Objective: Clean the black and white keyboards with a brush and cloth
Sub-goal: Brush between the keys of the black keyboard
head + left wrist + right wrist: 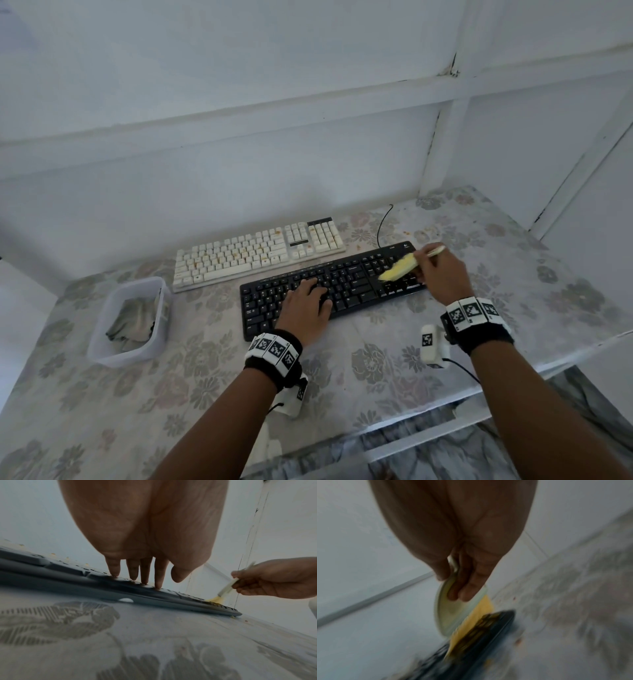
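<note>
Over black keyboard (335,284), perhaps tilted right hand (438,270).

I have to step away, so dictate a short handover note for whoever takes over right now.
Left hand: fingers flat on the black keyboard, steadying it.
Right hand: grips the brush, yellow bristles on the black keyboard's right end.
White keyboard lies behind, crumbs on its keys.
Cloth sits in the plastic tub at left.
Left: finish brushing the black keyboard, brush the white keyboard, wipe both.
</note>
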